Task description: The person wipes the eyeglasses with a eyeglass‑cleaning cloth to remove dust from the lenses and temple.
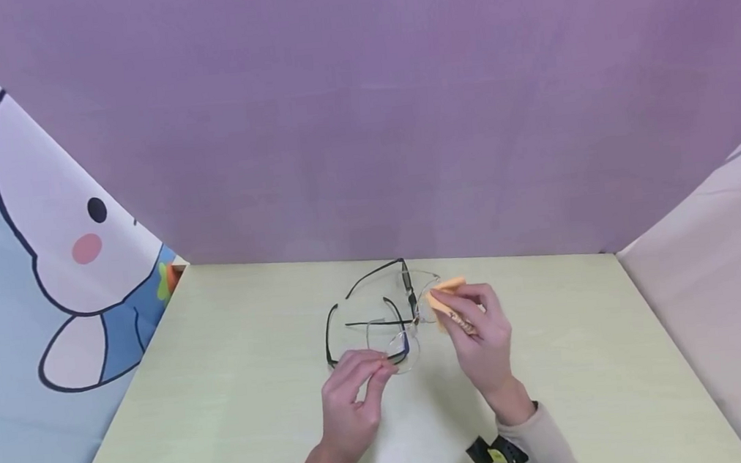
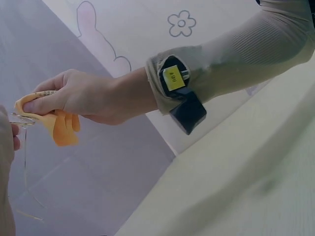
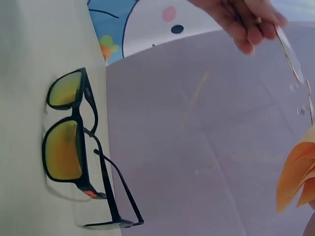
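Observation:
Thin wire-rimmed glasses (image 1: 418, 348) are held up between the two hands over the table. My left hand (image 1: 352, 402) pinches them at one end, and their clear lens (image 3: 291, 56) shows beside its fingertips in the right wrist view. An orange cloth (image 1: 449, 284) with dark print is gripped by my right hand (image 1: 486, 339), thumb and fingers together. The cloth folds over the other end of the glasses and hides part of that lens. In the left wrist view the cloth (image 2: 64, 130) hangs in folds below the right hand.
On the light table (image 1: 227, 406), behind the hands, lie sunglasses (image 3: 66, 150) with yellow-orange mirrored lenses. Black-framed glasses (image 1: 328, 338) lie beside them. A purple wall (image 1: 368, 129) stands at the table's back; printed cloth walls (image 1: 51, 215) flank the sides.

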Motion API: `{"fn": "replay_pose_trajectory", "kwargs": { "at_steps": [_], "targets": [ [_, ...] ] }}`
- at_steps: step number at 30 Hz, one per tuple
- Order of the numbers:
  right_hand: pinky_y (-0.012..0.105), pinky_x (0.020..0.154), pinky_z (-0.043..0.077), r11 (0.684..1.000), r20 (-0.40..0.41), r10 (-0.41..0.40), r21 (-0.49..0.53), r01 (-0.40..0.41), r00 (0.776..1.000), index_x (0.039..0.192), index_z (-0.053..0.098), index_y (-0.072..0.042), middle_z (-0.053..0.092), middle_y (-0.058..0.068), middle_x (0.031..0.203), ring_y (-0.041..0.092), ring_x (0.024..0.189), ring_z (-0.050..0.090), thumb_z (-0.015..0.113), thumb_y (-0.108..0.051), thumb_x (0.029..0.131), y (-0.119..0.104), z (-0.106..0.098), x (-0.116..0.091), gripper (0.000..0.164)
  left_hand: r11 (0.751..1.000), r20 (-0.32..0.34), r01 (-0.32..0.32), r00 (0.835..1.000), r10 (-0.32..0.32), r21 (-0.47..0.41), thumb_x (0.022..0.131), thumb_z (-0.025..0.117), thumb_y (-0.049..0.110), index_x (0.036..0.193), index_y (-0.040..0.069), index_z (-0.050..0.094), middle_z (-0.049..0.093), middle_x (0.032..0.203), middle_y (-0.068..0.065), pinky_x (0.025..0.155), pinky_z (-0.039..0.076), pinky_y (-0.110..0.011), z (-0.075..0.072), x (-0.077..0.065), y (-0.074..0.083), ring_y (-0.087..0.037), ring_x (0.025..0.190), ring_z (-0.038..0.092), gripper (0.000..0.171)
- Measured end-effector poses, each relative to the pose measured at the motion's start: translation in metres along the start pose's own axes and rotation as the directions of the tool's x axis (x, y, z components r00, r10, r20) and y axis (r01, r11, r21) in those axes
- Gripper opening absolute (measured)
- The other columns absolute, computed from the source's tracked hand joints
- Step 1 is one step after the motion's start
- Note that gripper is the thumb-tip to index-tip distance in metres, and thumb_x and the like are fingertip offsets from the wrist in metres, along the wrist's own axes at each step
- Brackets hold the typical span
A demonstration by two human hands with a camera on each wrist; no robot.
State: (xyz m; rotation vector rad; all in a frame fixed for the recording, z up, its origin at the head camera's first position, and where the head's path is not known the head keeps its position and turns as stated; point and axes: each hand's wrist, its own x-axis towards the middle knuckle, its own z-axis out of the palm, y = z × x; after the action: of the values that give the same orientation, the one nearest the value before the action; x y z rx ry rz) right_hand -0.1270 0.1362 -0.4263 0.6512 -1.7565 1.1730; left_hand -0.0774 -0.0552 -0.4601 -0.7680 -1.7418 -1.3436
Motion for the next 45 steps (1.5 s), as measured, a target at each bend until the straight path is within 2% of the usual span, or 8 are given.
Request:
{"fn": "replay_pose_trajectory", "kwargs": {
  "at_steps": [5, 14, 20, 24, 27, 34, 38, 45],
  "targets": [
    [0.010, 0.076, 0.055, 0.998, -0.024, 0.057, 0.022, -0.057, 0.998, 0.102, 0.076, 0.008, 0.060, 0.025, 0.096, 0.008, 0.099, 0.062, 0.074, 0.003, 0.087, 0.004, -0.003, -0.009, 0.016, 1.000, -0.029, -0.001, 1.000, 0.001, 0.002, 0.099, 0.067, 0.006, 0.088, 0.001, 0.074, 0.074, 0.086, -0.012, 0.089, 0.058, -0.023, 0.001, -0.003, -0.001, -0.026, 0.084, 0.068, 0.014],
    [0.011, 0.074, 0.053, 0.997, 0.003, -0.072, 0.027, 0.072, 0.997, 0.100, 0.077, 0.005, 0.058, 0.020, 0.091, 0.018, 0.089, 0.061, 0.070, -0.018, 0.100, 0.000, 0.006, -0.014, 0.025, 1.000, 0.006, 0.006, 1.000, -0.006, -0.003, 0.098, 0.068, 0.007, 0.089, 0.001, 0.073, 0.074, 0.086, -0.011, 0.090, 0.057, -0.023, 0.002, -0.003, -0.003, -0.026, 0.085, 0.069, 0.013],
    [0.011, 0.074, 0.055, 1.000, -0.008, -0.018, 0.001, 0.018, 1.000, 0.098, 0.077, 0.005, 0.059, 0.022, 0.093, 0.014, 0.093, 0.062, 0.071, -0.022, 0.098, 0.005, 0.000, -0.002, 0.028, 0.999, 0.001, -0.034, 0.999, 0.034, -0.001, 0.101, 0.066, 0.011, 0.086, 0.002, 0.072, 0.073, 0.084, -0.011, 0.087, 0.058, -0.025, 0.005, -0.003, -0.003, -0.026, 0.084, 0.068, 0.018],
    [0.009, 0.075, 0.053, 0.998, -0.035, 0.058, 0.007, -0.058, 0.998, 0.102, 0.078, 0.005, 0.059, 0.024, 0.095, 0.008, 0.095, 0.061, 0.075, -0.002, 0.090, 0.010, -0.006, -0.002, 0.014, 0.999, -0.018, -0.051, 0.999, 0.051, -0.005, 0.101, 0.065, 0.010, 0.086, 0.001, 0.072, 0.072, 0.084, -0.012, 0.085, 0.058, -0.025, 0.007, -0.003, -0.002, -0.025, 0.083, 0.067, 0.019],
    [0.009, 0.072, 0.053, 0.997, -0.038, 0.081, 0.017, -0.081, 0.996, 0.103, 0.077, 0.006, 0.059, 0.024, 0.095, 0.005, 0.096, 0.061, 0.075, 0.011, 0.081, 0.010, -0.008, -0.008, 0.022, 0.999, -0.031, -0.048, 0.998, 0.048, -0.003, 0.101, 0.065, 0.010, 0.086, 0.000, 0.072, 0.072, 0.084, -0.012, 0.086, 0.058, -0.024, 0.008, -0.003, -0.001, -0.026, 0.082, 0.067, 0.019],
    [0.010, 0.070, 0.051, 1.000, -0.036, -0.017, 0.000, 0.017, 0.999, 0.097, 0.078, 0.005, 0.060, 0.022, 0.092, 0.013, 0.089, 0.061, 0.073, -0.020, 0.098, 0.005, -0.001, -0.015, 0.026, 0.999, -0.019, -0.046, 0.999, 0.046, -0.007, 0.100, 0.065, 0.009, 0.086, -0.001, 0.072, 0.073, 0.084, -0.013, 0.088, 0.058, -0.024, 0.006, -0.002, -0.003, -0.027, 0.082, 0.068, 0.019],
    [0.013, 0.067, 0.048, 0.995, -0.024, -0.097, -0.004, 0.097, 0.995, 0.096, 0.078, 0.005, 0.059, 0.021, 0.089, 0.019, 0.080, 0.057, 0.071, -0.021, 0.099, 0.004, 0.001, -0.008, 0.027, 0.999, -0.006, -0.048, 0.999, 0.048, -0.005, 0.100, 0.066, 0.009, 0.086, 0.000, 0.073, 0.073, 0.084, -0.012, 0.087, 0.059, -0.025, 0.006, -0.003, -0.002, -0.026, 0.083, 0.068, 0.018],
    [0.010, 0.073, 0.053, 1.000, -0.031, 0.000, 0.018, 0.001, 1.000, 0.098, 0.077, 0.006, 0.059, 0.024, 0.093, 0.014, 0.089, 0.061, 0.072, -0.025, 0.099, 0.008, -0.005, 0.000, 0.032, 0.996, 0.007, -0.085, 0.996, 0.085, 0.008, 0.102, 0.065, 0.010, 0.085, 0.002, 0.072, 0.072, 0.082, -0.009, 0.084, 0.059, -0.026, 0.007, -0.004, -0.001, -0.025, 0.083, 0.068, 0.020]
  ]
}}
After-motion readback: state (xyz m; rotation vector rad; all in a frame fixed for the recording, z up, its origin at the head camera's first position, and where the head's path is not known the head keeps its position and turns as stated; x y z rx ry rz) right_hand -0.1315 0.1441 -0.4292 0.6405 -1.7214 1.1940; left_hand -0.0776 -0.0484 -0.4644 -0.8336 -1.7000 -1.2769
